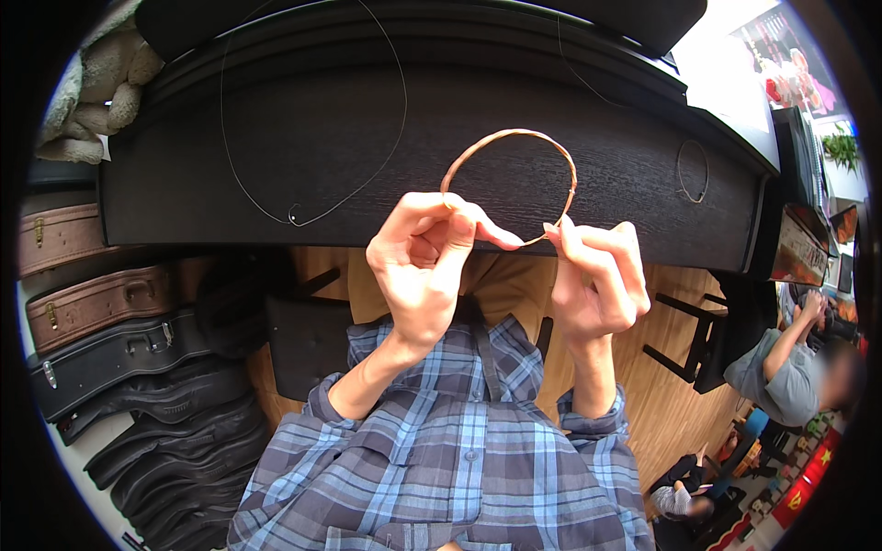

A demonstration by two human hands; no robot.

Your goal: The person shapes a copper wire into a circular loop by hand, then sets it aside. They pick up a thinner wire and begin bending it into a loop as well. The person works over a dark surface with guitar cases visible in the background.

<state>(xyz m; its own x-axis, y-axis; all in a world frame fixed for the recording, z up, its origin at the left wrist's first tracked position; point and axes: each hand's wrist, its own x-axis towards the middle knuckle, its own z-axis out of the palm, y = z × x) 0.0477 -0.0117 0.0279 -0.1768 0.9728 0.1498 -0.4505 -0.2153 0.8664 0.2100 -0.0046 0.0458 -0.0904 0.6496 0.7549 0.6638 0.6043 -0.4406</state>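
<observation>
In front of the black surface [634,165], the left hand [418,266] pinches the coppery ring [514,131] near eight o'clock, the right hand [597,285] near four, seemingly working its thin strand [535,241], which calls for steady tension.

Tan ring [508,132]: small stretches covered where both hands pinch it.
Left grip [415,271]: outer fingers partly hidden behind the thumb.
Right grip [599,285]: palm concealed by folded fingers.
Large wire loop [405,87]: top cut off by the upper edge.
Tan trousers [505,275]: knees hidden under the surface [496,96].
Plush toy [108,69]: cropped by the dark rim.
Nearer person [779,372]: face blurred.
Farther person [678,498]: hands too small to tell.
</observation>
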